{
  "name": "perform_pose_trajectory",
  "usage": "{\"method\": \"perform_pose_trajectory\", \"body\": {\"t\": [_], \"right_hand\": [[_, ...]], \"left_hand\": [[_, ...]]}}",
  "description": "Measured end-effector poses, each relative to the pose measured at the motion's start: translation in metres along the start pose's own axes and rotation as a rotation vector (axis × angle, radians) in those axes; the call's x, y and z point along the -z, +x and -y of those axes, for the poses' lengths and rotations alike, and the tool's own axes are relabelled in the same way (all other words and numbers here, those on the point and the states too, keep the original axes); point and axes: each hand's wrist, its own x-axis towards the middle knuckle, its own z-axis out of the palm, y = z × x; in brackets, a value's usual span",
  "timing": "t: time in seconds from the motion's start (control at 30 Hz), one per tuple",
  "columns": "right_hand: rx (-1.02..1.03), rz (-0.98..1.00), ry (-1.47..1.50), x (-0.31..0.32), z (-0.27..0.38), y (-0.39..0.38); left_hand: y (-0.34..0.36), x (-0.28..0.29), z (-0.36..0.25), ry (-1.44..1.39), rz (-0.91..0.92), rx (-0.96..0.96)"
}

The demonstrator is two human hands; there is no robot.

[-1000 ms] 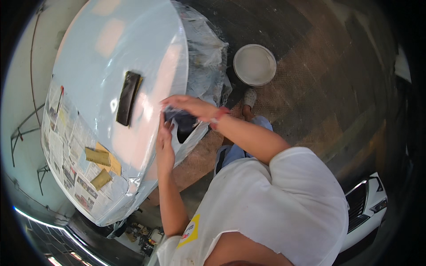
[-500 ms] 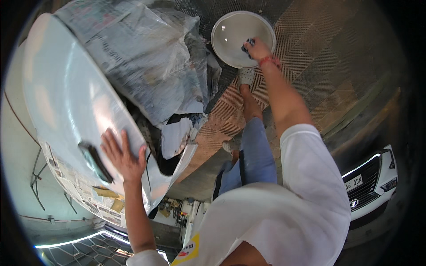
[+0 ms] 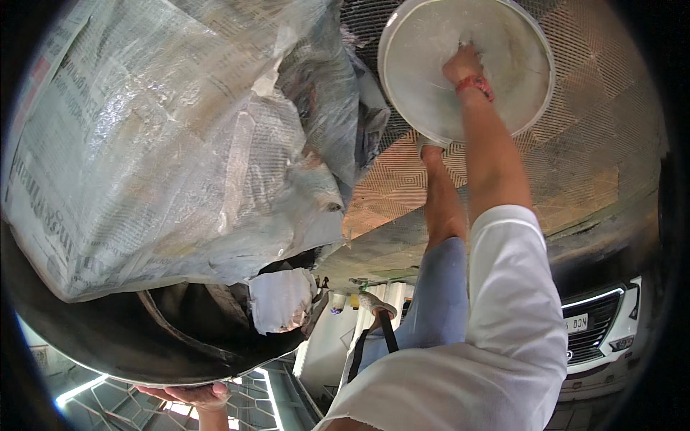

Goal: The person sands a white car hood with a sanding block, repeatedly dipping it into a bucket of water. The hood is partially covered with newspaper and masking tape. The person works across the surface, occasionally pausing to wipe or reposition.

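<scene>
My right hand [image 3: 464, 65] is down in the cloudy liquid of a round white bucket [image 3: 384, 54], knuckles closed. Its fingertips dip below the surface, and the dark crumpled cloth seen in it earlier is now hidden. A red band circles that wrist. At the lower left, my left hand [image 3: 188, 394] lies with fingers stretched along the lower edge of a large curved panel [image 3: 86, 345], whose dark inner side shows. The panel hides part of the fingers. Above the dark side spreads a newspaper covering [image 3: 172, 165] under clear plastic.
A torn white piece of paper or card [image 3: 280, 302] sticks out below the covering. My foot stands close behind the bucket on a patterned floor mat [image 3: 589, 136]. At the right is a white car front [image 3: 611, 320]. Bright light strips show at the lower left.
My right hand has gone down into the bucket's liquid with the dark cloth. The view has shifted; the panel's pale outer face has left sight and my left hand now appears at its lower edge.
</scene>
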Motion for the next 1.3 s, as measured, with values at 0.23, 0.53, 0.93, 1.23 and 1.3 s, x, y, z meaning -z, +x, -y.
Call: {"method": "perform_pose_trajectory", "body": {"t": [0.23, 0.53, 0.93, 1.23, 1.3], "right_hand": [[-0.024, 0.288, 0.896, 0.077, 0.066, -0.067], [0.232, 0.207, 1.731, 0.403, 0.052, -0.385], [0.287, 0.138, 2.418, 0.521, 0.063, -0.382], [0.649, 0.288, 1.961, 0.632, 0.302, -0.521], [0.663, 0.205, 1.669, 0.621, 0.378, -0.575]], "left_hand": [[0.002, -0.007, 0.002, -0.190, -0.056, -0.028], [0.017, -0.005, -0.011, -0.295, -0.107, 0.024], [0.008, 0.008, -0.004, -0.475, -0.199, 0.056], [-0.010, -0.009, -0.016, -0.544, -0.302, 0.221], [-0.029, -0.017, -0.017, -0.591, -0.325, 0.315]]}}
